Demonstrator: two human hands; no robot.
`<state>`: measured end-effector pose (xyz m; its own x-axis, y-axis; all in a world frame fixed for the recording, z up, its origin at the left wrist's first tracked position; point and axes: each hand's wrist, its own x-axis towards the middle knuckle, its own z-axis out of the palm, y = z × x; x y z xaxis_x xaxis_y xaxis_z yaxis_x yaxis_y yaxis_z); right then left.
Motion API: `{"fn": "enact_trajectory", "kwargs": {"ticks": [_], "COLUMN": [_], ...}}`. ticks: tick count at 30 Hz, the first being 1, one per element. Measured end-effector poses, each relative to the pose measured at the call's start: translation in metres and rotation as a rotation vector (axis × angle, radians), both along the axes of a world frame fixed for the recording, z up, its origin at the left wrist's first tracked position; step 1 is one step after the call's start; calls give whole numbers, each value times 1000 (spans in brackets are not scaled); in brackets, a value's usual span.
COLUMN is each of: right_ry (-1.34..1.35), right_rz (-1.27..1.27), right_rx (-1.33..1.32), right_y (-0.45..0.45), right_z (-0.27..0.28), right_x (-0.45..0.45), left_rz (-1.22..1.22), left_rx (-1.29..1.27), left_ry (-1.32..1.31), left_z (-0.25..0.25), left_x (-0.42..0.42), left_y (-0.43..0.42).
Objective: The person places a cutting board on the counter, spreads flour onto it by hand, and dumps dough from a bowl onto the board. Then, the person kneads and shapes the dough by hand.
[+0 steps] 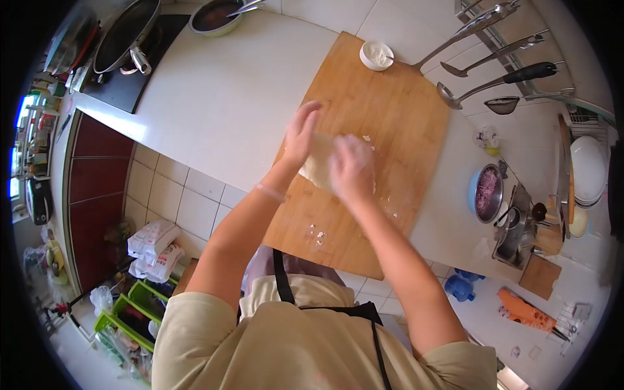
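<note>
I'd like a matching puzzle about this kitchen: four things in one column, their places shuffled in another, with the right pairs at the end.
1. Dough
2. Small white bowl
3. Frying pan
4. Black-handled ladle

A. Over the black stove top
B. Hanging by the wall
C. Between the left hand and right hand
D. By the far edge of the wooden board

Right pairs: 1-C, 2-D, 3-A, 4-B

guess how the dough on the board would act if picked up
The dough would probably sag and bend, as it looks like a soft, pale mass. Bits might drop off, since its edge looks ragged and loose crumbs lie on the board. It seems unlikely to slide away by itself.
</note>
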<state>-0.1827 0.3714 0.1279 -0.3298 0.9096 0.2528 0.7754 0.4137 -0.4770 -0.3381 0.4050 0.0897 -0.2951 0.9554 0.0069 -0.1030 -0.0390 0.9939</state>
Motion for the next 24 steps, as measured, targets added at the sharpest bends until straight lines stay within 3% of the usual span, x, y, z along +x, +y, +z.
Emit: {"fn": "enact_trajectory", "kwargs": {"ticks": [1, 2, 4, 6, 10, 13, 16, 17, 19, 21, 23, 24], "right_ry": [-238, -240, -468, -441, -419, -318, 63, 56, 389, 654, 701, 702], "right_rz": [139, 135, 244, 227, 184, 174, 194, 183, 136, 47, -104, -118], "right_rx": [131, 142, 0, 3, -23, -56, -388, -384, -554, -635, -709, -710], "right_y": [-29, -45, -58, -39, -6, 25, 71, 81, 93, 85, 76, 72], "right_z": [1, -3, -18, -22, -27, -8, 19, 15, 5, 22, 39, 45], "right_x": [-1, 0, 4, 4, 11, 18, 37, 54, 87, 114, 143, 156], "left_rz": [42, 82, 86, -75, -274, -300, -395, -455, -476, -649, -781, -900], "left_rx": [14, 27, -40, -171, -319, -240, -156, -96, 26, 149, 200, 344], "left_ry": [24, 48, 543, 1116, 1311, 1372, 1434, 1427, 1450, 1425, 1423, 1360], "left_z": [5, 9, -25, -52, -35, -31, -27, -27, -31, -25, -22, -28], "left_x": [-12, -24, -43, -52, -39, -34, -21, -14, 3, 26, 52, 63], "left_y": [-20, -45, -100, -136, -119, -88, -54, -42, -14, 16, 30, 32]}}
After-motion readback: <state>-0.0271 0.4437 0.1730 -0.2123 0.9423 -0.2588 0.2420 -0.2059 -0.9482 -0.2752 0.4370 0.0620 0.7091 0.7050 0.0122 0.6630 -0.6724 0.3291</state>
